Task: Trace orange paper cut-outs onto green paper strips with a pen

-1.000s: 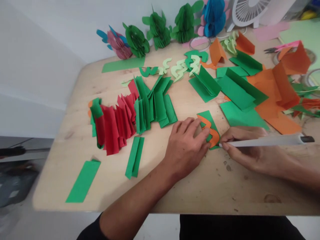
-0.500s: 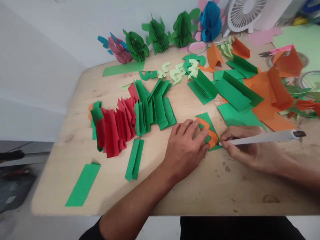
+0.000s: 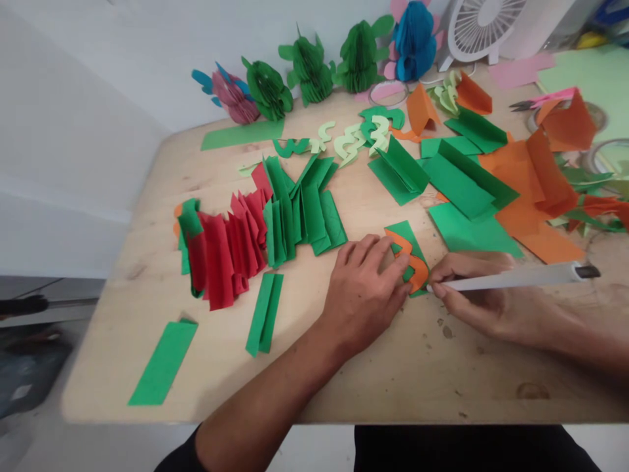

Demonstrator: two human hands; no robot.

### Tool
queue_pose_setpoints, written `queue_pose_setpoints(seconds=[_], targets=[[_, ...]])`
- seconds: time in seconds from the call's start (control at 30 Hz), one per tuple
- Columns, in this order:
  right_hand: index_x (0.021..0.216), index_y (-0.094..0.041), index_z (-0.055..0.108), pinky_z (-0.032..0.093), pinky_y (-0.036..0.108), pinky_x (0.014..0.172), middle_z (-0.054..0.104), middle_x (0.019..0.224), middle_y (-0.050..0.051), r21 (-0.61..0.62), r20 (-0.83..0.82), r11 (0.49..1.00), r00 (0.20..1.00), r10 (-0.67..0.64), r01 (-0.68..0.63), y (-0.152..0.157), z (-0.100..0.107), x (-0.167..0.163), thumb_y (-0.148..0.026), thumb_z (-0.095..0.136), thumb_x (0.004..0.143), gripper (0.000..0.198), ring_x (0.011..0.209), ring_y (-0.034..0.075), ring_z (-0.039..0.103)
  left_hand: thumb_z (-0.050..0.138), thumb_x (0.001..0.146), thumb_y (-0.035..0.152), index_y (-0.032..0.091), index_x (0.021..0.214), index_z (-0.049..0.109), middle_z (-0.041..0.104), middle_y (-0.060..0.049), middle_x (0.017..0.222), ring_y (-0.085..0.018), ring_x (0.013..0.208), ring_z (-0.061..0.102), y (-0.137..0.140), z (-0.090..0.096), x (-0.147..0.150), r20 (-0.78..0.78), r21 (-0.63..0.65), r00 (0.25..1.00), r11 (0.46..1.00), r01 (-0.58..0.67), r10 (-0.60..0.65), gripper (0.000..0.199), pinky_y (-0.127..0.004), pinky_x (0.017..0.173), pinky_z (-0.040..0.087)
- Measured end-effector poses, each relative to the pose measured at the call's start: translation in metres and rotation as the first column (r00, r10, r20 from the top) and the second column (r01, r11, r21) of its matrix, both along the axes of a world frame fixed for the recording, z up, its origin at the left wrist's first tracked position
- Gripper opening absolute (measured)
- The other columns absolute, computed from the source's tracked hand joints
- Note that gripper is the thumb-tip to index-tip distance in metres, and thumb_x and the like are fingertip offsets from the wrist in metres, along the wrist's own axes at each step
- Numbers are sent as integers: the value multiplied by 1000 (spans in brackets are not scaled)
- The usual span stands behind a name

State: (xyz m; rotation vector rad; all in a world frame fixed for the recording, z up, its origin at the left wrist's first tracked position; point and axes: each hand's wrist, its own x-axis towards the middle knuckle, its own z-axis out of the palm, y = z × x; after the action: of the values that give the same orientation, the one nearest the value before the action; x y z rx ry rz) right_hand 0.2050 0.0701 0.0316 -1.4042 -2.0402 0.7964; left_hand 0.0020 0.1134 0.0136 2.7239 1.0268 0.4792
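Observation:
My left hand (image 3: 363, 288) lies with its fingers stretched over an orange curved paper cutout (image 3: 419, 274), pressing it onto a folded green paper piece (image 3: 405, 233). Its palm rests near the table top. In my right hand (image 3: 484, 295) a white pen (image 3: 525, 275) is pinched near its tip, the dark end pointing right. The tip meets the green paper at the lower right edge of the cutout. Left of my hands stand folded green papers (image 3: 309, 213) and folded red papers (image 3: 216, 262).
Green (image 3: 162, 364) and narrow folded green strips (image 3: 265, 314) lie at the front left. Pale green wavy cutouts (image 3: 351, 144) lie farther back. Folded orange papers (image 3: 521, 177), pink-handled scissors (image 3: 545, 99) and tape rolls are on the right. Paper figures (image 3: 309, 72) and a white fan (image 3: 484, 29) line the back.
My right hand and the pen tip have shifted slightly left and down along the cutout's edge. My left hand stays in place on the cutout.

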Motion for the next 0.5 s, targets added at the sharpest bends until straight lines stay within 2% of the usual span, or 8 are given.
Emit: queue_pose_setpoints(seconds=[0.23, 0.5], targets=[[80, -23, 60, 41, 25, 52, 63, 67, -2, 24, 9, 1000, 1000, 0, 0, 1, 0, 0, -24, 52, 87, 11, 58, 12, 57, 52, 92, 33, 17, 115, 63, 58, -15, 129, -31, 119, 51, 0, 1, -1, 1, -3, 1000, 1000, 5, -5, 30, -48, 96, 42], [81, -22, 59, 42, 26, 55, 65, 69, -1, -18, -4, 1000, 1000, -12, 12, 2, 3, 2, -22, 53, 87, 8, 61, 13, 59, 53, 92, 34, 18, 114, 63, 59, -14, 128, -31, 118, 52, 0, 0, -1, -2, 16, 1000, 1000, 2, -2, 29, -46, 96, 43]])
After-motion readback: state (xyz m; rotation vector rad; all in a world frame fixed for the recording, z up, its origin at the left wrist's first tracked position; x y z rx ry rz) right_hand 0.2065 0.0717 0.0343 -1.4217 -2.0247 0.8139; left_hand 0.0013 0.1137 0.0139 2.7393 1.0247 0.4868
